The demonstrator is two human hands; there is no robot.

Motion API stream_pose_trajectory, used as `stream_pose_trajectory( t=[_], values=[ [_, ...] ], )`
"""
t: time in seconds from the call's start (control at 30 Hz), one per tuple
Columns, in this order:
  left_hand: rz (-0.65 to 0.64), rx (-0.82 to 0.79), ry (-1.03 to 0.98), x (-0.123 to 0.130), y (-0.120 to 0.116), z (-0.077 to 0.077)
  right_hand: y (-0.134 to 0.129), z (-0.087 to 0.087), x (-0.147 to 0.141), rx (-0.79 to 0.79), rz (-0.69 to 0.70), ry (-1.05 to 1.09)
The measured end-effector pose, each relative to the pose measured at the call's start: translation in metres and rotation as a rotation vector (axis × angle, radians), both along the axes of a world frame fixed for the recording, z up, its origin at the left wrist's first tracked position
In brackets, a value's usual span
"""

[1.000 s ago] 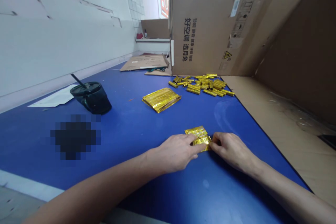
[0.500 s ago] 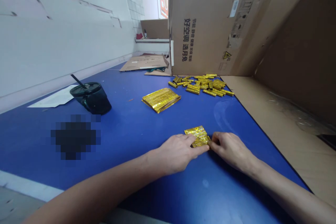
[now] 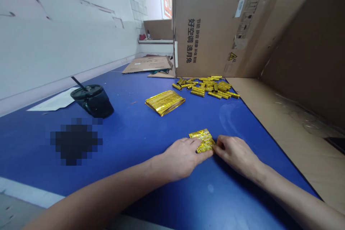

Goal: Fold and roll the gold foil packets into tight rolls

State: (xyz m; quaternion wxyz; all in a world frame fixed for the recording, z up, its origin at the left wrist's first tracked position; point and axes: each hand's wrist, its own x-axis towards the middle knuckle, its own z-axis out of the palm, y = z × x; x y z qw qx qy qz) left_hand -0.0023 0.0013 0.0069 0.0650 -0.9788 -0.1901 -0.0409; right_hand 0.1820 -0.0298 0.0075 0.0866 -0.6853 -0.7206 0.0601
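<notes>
Head cam is looking down at a blue tabletop point(image 3: 129, 140), and a small gold foil sheet point(image 3: 207, 140) is lying on it, fairly close to the person. So the left hand point(image 3: 179, 159) is resting on it from the left side, fingers stretching out over the foil and not clenching anything. Meanwhile the right hand point(image 3: 237, 154) is sitting at the opposite side, thumb and forefinger pinching the sheet's right-hand edge. How hard it's squeezing, honestly can't tell, since the fingertips are hiding that spot.

Bit that's standing out, imo: from that right pinch the sheet is extending off to the left and slightly away from the person. Its long axis seems to be running from far left to near right, but the left fingers are covering too much to be sure. Neither hand is being the nearer one, both are touching; the left is covering more, the right is only catching the edge.

Farther off, a stack of gold foil sheets point(image 3: 165, 102) is lying away and to the left, and a pile of gold foil rolls point(image 3: 198, 90) is sitting in front of a big cardboard box point(image 3: 212, 36).
</notes>
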Motion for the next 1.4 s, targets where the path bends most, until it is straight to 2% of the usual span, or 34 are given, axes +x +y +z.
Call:
stream_pose_trajectory(
  t=[0.5, 0.77, 1.1, 1.3, 1.4],
  values=[
    [-0.002, 0.03, 0.008, 0.0, -0.001, 0.0, -0.001, 0.004, -0.002, -0.034, -0.016, -0.046],
    [0.004, 0.016, 0.004, 0.0, -0.001, -0.003, -0.001, 0.0, 0.001, -0.031, -0.012, -0.036],
    [0.002, -0.025, -0.005, 0.0, -0.003, 0.001, -0.003, 0.004, 0.009, -0.031, -0.076, -0.043],
    [0.01, -0.051, -0.004, 0.0, -0.003, 0.002, -0.006, -0.001, 0.014, 0.02, -0.021, -0.023],
    [0.006, -0.051, 0.003, 0.0, -0.003, 0.002, -0.008, -0.007, 0.016, 0.09, 0.088, 0.027]
  ],
)
